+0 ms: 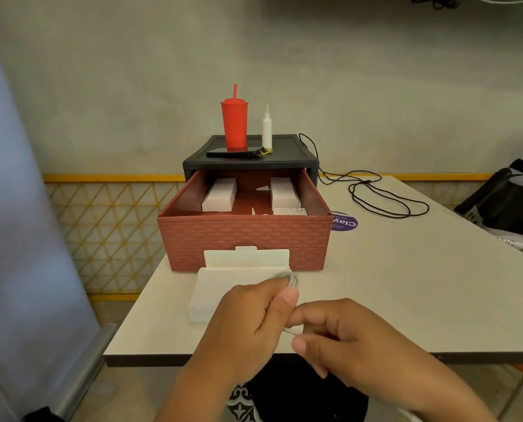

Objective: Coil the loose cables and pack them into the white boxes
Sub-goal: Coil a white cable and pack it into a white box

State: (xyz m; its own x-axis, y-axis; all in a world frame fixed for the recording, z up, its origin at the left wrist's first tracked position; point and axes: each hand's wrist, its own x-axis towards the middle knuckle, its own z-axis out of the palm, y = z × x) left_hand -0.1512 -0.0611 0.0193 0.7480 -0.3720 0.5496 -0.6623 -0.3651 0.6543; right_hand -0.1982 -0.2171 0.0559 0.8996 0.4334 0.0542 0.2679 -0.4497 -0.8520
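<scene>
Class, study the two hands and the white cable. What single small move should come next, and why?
Probably wrap the free end once more onto the loop. The left hand holds the white cable as a coil above the open white box, while the right hand pinches a short stretch that is not yet wound in.

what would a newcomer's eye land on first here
The red tumbler with its straw stands out first, upright on top of the dark drawer unit. Below it the brick-patterned drawer is pulled open, with white boxes inside. Nearest the camera, the left hand and right hand hold a white cable by an open white box.
</scene>
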